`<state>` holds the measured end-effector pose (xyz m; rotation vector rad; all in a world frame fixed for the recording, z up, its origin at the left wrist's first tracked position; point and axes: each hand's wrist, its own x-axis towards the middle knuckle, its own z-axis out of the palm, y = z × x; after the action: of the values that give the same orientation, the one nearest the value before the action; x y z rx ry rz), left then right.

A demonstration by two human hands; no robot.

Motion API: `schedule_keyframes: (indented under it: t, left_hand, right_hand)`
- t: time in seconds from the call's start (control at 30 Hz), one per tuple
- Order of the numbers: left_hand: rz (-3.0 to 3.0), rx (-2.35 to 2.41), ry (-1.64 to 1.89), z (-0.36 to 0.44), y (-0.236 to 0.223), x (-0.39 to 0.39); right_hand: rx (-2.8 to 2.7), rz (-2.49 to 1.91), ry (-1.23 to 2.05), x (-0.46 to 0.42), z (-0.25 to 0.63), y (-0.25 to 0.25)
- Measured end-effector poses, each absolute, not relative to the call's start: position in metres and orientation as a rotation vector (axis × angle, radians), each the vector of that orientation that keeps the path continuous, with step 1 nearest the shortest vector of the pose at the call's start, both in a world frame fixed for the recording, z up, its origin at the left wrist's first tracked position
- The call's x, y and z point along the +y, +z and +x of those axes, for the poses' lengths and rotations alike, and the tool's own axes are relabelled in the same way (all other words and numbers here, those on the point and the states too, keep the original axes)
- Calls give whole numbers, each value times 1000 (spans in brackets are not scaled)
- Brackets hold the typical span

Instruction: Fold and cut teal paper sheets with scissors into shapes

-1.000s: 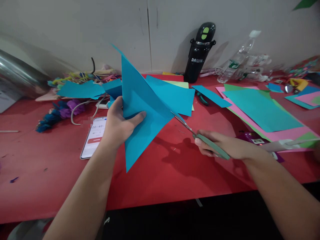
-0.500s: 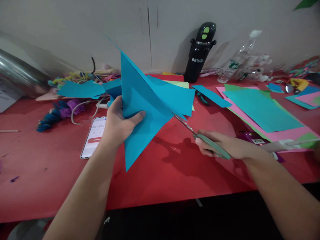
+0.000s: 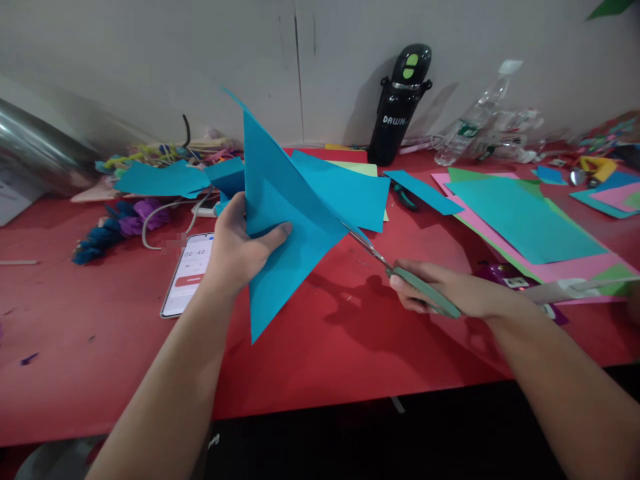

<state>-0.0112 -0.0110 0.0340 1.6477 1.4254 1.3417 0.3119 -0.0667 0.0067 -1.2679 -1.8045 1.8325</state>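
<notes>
A: What was obscured?

B: Most fingers of the left hand [image 3: 245,250] lay behind the blue sheet [image 3: 290,213], centre of frame. The left wrist covered part of the phone [image 3: 183,293], left of centre. Blade tips met the sheet's right corner; depth of bite unclear.

A: Poses?

B: The left hand was closed on the sheet, thumb across its face. The right hand [image 3: 450,287], right of centre, was curled round the scissors [image 3: 425,291], blades angled toward upper left. Forearms rose from both lower corners.
</notes>
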Motion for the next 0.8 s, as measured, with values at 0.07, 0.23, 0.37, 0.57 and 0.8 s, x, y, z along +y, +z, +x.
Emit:
schedule_keyframes:
  t: [0.07, 0.23, 0.37, 0.57, 0.8]
  left_hand:
    - [1640, 1410, 1347, -11, 34, -11]
    - [1636, 1424, 1334, -11, 34, -11]
    - [1628, 1420, 1324, -11, 34, -11]
    - [1619, 1403, 1320, -11, 34, -11]
    - [1644, 1386, 1331, -12, 32, -10]
  right_hand:
    - [-1798, -1272, 1829, -67, 312, 7]
    - [-1790, -1282, 1835, -67, 310, 8]
    - [-1806, -1265, 1836, -67, 308, 11]
    - [-1806, -1270, 1830, -68, 309, 9]
    - [-1779, -1275, 1855, -67, 310, 8]
